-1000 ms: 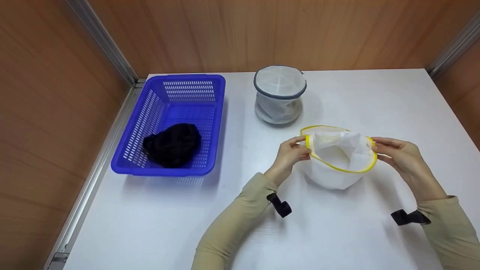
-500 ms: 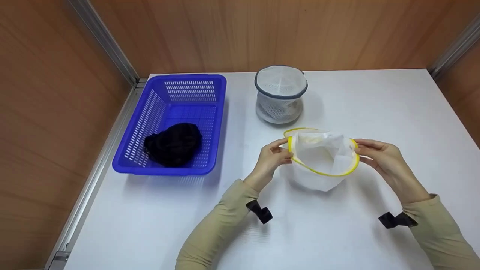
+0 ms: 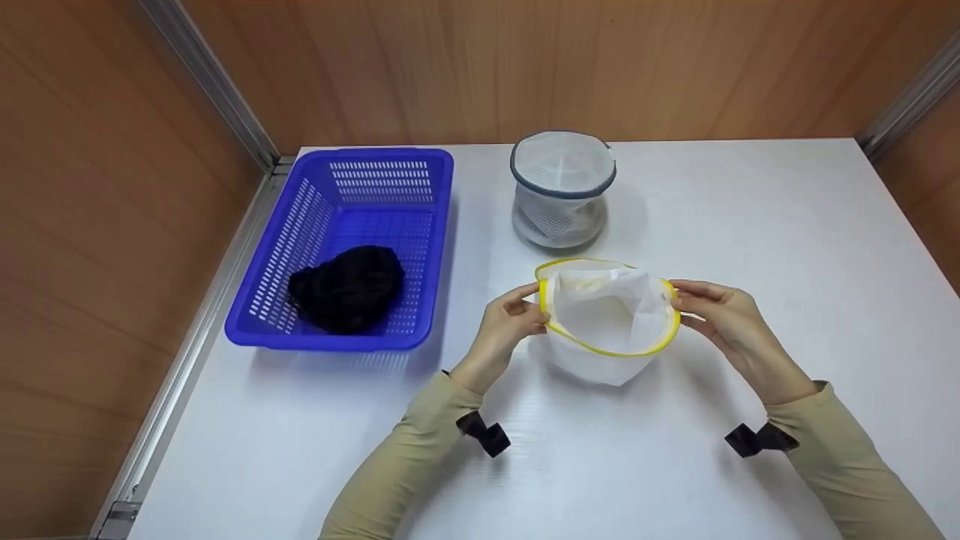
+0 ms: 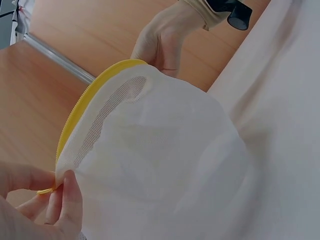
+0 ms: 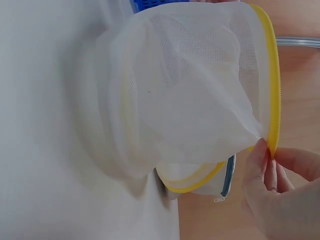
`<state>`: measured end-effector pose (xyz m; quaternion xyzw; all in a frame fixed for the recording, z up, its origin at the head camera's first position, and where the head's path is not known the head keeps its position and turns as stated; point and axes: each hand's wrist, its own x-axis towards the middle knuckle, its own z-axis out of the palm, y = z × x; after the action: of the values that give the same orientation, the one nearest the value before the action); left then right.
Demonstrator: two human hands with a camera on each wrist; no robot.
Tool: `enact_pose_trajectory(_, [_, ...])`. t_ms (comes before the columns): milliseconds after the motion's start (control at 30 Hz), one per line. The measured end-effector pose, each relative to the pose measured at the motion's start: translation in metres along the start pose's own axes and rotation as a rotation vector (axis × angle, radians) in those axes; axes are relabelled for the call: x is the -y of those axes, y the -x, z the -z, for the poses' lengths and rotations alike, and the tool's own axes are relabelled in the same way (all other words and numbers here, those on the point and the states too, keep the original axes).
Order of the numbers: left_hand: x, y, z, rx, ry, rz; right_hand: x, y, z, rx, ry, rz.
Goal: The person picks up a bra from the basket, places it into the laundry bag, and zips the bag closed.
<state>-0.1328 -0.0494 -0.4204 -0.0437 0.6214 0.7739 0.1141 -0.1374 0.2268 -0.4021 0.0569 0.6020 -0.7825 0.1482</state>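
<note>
A white mesh laundry bag (image 3: 600,367) with a yellow zipper edge stands unzipped between the two hands, its mouth tilted toward the head camera. My left hand (image 3: 501,334) pinches the yellow rim on the left side between thumb and fingers. On the opposite side my right hand (image 3: 731,330) pinches the same rim. The bag's yellow-edged lid (image 3: 585,264) flops behind the mouth. In the left wrist view the white mesh wall (image 4: 160,150) hangs from the pinched zipper edge. In the right wrist view the fingers pinch the yellow zipper (image 5: 274,90) near its lower end.
Left of the bag stands a blue plastic basket (image 3: 442,247) with a bunched black cloth item (image 3: 349,289) inside. A second, grey-rimmed mesh bag (image 3: 561,202) stands upright behind the white one. Wooden panels (image 3: 525,67) wall the white table (image 3: 600,480) at the back and sides.
Both hands have shifted left together, carrying the white mesh laundry bag closer to the basket. Their pinch on the rim stays the same. The basket and the grey-rimmed bag have not moved.
</note>
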Motion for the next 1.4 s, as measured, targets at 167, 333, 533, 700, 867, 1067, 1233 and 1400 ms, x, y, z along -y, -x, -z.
enact_pose_trajectory(167, [0.001,0.004,0.011,-0.013,-0.039,-0.015,-0.004,-0.004,-0.009,0.012,0.0,-0.004])
enact_pose_trajectory(333, [0.002,0.006,0.02,-0.029,-0.054,-0.011,-0.009,-0.007,-0.016,0.011,0.014,-0.021])
enact_pose_trajectory(533, [0.006,0.007,0.027,-0.03,-0.064,-0.016,-0.015,-0.012,-0.022,-0.014,0.024,-0.062])
enact_pose_trajectory(700, [0.008,0.007,0.03,-0.042,-0.068,0.002,-0.019,-0.015,-0.026,-0.015,0.028,-0.068])
enact_pose_trajectory(867, [0.009,0.007,0.031,-0.05,-0.074,0.016,-0.022,-0.015,-0.027,-0.013,0.013,-0.076])
enact_pose_trajectory(1067, [0.01,0.007,0.033,-0.053,-0.081,0.022,-0.024,-0.017,-0.026,0.0,0.007,-0.082])
enact_pose_trajectory(1233, [0.009,0.008,0.034,-0.051,-0.084,0.037,-0.027,-0.017,-0.025,0.009,-0.012,-0.083])
enact_pose_trajectory(1400, [0.005,0.011,0.036,-0.043,-0.111,0.023,-0.028,-0.019,-0.026,0.005,-0.024,-0.095])
